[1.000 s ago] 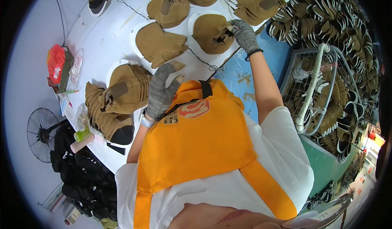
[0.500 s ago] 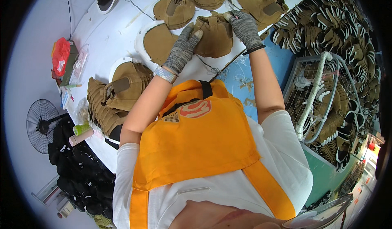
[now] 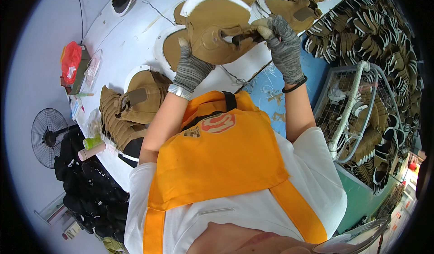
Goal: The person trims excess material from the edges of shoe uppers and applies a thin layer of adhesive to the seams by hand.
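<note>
1. My left hand (image 3: 192, 68), gloved, grips the lower left edge of the tan shoe upper (image 3: 219, 32), fingers closed on it to keep it steady above the white table (image 3: 122, 41).
2. My right hand (image 3: 280, 39) pinches the same piece at its right side, upper centre of frame.
3. A stack of similar uppers (image 3: 129, 113) waits at centre left, within reach.
4. A wire basket (image 3: 357, 104) sits at right.

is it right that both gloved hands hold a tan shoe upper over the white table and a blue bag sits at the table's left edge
Not quite: the bag is red, not blue, as the head view shows. The rest holds: left hand and right hand, both gloved, hold the tan shoe upper over the white table.
</note>
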Motion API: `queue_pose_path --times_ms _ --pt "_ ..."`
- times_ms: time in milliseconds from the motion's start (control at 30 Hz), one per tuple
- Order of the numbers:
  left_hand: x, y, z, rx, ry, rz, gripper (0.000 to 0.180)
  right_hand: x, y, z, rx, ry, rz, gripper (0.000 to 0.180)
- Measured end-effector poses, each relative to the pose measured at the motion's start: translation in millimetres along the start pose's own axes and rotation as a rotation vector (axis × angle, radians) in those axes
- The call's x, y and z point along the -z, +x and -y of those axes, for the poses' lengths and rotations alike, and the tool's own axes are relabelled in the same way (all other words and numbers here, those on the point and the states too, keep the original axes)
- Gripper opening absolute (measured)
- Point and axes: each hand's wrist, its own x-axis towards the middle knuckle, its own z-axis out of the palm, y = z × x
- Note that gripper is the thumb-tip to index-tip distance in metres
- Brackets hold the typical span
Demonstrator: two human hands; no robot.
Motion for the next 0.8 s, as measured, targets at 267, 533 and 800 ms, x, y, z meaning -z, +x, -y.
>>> queue_pose_path --times_ms 267,533,800 --pt "-4 -33 -19 -0.138 0.029 0.024 0.072 6 -23 50 0.282 0.254 0.152 0.030" --pt "-7 -58 -39 -0.244 -0.039 0.008 0.063 0 -38 55 -0.142 0.303 0.018 0.026" --pt "-3 -91 -29 -0.302 0.068 -0.096 0.055 -23 -43 71 -0.193 0.319 0.146 0.022"
